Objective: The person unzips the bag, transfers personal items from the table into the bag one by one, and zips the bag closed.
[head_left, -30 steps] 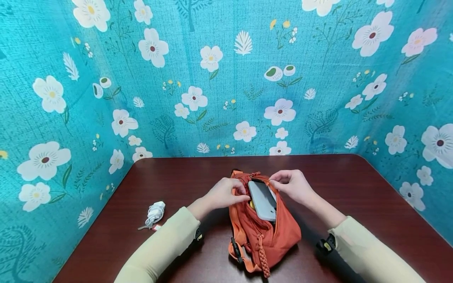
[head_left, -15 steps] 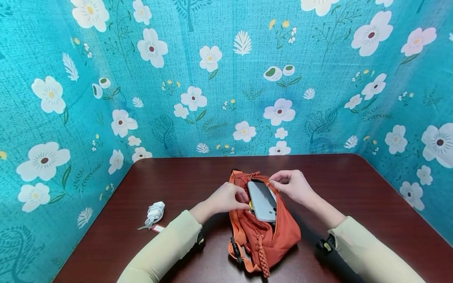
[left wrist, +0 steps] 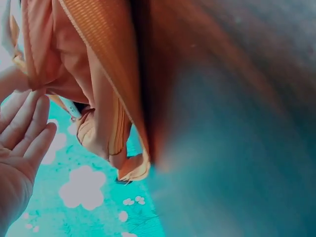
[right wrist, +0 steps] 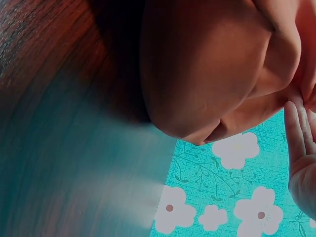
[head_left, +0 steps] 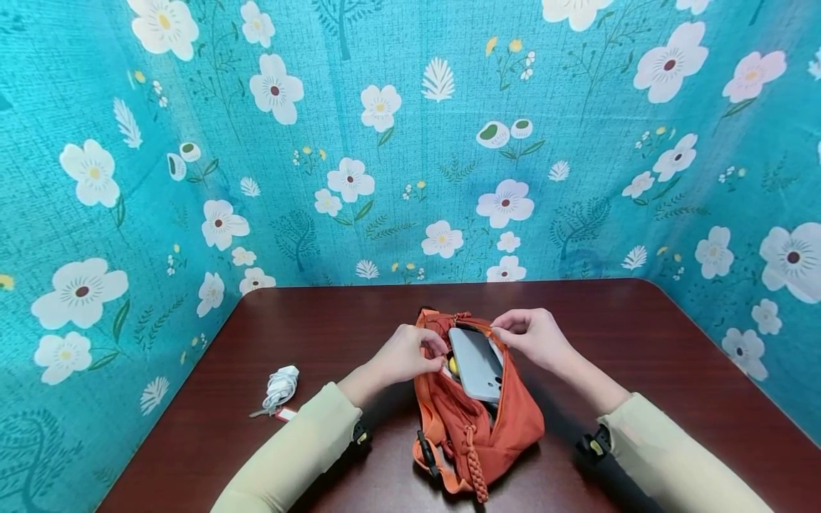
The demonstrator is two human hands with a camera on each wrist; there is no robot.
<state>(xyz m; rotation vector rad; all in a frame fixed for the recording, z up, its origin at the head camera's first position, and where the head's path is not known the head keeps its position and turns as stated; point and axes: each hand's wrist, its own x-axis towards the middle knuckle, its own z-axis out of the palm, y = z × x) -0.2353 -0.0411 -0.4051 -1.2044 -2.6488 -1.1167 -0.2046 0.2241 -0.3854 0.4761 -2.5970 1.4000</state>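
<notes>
bright light is flooding the floral cloth (head_left: pixel 398 178), shadows are lying beneath the sleeves (head_left: pixel 295 434), faint sheen is glazing the tabletop (head_left: pixel 381 470), the left wrist view is blurring heavily at right, the orange bag (right wrist: pixel 207 69) is lying in shade in the right wrist view

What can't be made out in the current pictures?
Head: the orange bag's contents beneath the grey device, which hides them.
Head: what the yellow item is; too little shows.
Head: writing on the red tag; too small.
Left wrist: left hand, partly cut off by left edge.
Right wrist: right hand, likewise at right edge.
</notes>
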